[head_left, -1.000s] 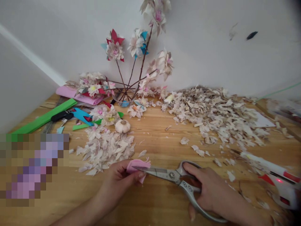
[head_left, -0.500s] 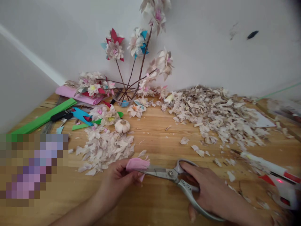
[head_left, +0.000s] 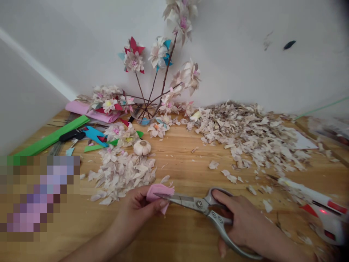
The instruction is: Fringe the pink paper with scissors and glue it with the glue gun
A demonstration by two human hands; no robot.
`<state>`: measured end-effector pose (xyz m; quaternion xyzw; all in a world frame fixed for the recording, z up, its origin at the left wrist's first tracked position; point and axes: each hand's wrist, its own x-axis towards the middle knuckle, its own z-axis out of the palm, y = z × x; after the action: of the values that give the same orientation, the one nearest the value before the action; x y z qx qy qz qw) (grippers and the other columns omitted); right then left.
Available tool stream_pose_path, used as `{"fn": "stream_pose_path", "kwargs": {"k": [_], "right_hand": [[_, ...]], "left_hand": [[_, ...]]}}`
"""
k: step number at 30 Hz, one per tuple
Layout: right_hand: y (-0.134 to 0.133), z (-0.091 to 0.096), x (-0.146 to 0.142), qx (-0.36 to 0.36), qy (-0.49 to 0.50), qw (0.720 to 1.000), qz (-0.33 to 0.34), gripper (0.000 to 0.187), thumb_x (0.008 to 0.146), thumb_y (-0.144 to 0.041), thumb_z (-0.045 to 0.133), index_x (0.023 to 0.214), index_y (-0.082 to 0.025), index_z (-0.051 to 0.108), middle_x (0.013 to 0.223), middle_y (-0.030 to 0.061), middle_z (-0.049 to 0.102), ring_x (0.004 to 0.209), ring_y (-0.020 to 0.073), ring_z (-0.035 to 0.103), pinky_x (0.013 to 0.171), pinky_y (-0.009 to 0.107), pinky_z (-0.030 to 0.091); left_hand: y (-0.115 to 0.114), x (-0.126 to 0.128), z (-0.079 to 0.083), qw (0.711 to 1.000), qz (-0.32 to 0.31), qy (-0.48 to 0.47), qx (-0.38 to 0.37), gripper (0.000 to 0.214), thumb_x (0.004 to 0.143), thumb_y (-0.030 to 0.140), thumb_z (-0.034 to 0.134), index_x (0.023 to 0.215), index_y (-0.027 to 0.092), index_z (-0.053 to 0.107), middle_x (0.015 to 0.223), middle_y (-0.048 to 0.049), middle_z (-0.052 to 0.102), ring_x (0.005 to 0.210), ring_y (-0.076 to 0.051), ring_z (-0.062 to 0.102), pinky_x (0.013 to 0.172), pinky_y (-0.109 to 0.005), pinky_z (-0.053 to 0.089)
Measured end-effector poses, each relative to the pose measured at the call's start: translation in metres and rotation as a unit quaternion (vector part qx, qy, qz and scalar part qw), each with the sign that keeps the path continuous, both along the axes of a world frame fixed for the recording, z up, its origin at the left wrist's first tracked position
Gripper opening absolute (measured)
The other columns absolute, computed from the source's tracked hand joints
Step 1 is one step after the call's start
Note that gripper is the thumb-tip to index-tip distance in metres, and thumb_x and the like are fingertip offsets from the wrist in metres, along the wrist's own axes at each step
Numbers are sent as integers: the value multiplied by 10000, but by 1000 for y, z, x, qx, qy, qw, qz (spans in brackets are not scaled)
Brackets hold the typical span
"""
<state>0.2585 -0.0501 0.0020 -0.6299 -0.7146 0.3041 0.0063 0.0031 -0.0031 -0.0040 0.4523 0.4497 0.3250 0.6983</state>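
Between the thumb and fingers of my left hand (head_left: 136, 209) is a folded strip of pink crepe paper (head_left: 159, 192), its right end cut into a fine fringe. My right hand (head_left: 242, 218) grips the handles of a pair of metal scissors (head_left: 200, 205). The blades point left and lie against the pink paper near the fringe, close to my left thumb. Just beyond my left hand lies a pile of pale, dry garlic-skin petals (head_left: 128, 174). A whole garlic bulb (head_left: 142, 147) rests at the back edge of that pile.
Handmade flowers on twigs stand in a clear bowl (head_left: 143, 118) by the wall. A large heap of garlic skins (head_left: 245, 134) spreads at the back right. At the right lies a white glue gun (head_left: 331, 222) with a red light. Green paper (head_left: 51, 136) lies at the left.
The scissors have shifted slightly right, and their tips now show on the front of the pink paper. My left hand keeps its hold on the paper.
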Motion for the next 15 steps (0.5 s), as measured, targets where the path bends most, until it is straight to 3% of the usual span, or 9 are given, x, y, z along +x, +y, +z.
{"fn": "stream_pose_path", "kwargs": {"k": [9, 15], "right_hand": [[2, 2, 1, -19, 1, 1000, 8, 675, 336, -458, 896, 840, -237, 505, 861, -7, 632, 739, 217, 560, 618, 262, 368], [5, 6, -3, -28, 16, 999, 7, 645, 336, -406, 905, 793, -239, 482, 802, -32, 619, 692, 190, 547, 594, 240, 364]], "left_hand": [[-2, -1, -4, 1000, 19, 7, 12, 97, 649, 272, 719, 607, 190, 687, 526, 30, 608, 493, -84, 506, 500, -185, 425], [0, 1, -1, 999, 34, 19, -2, 59, 605, 235, 723, 626, 188, 696, 535, 26, 633, 479, -94, 532, 481, -201, 453]]}}
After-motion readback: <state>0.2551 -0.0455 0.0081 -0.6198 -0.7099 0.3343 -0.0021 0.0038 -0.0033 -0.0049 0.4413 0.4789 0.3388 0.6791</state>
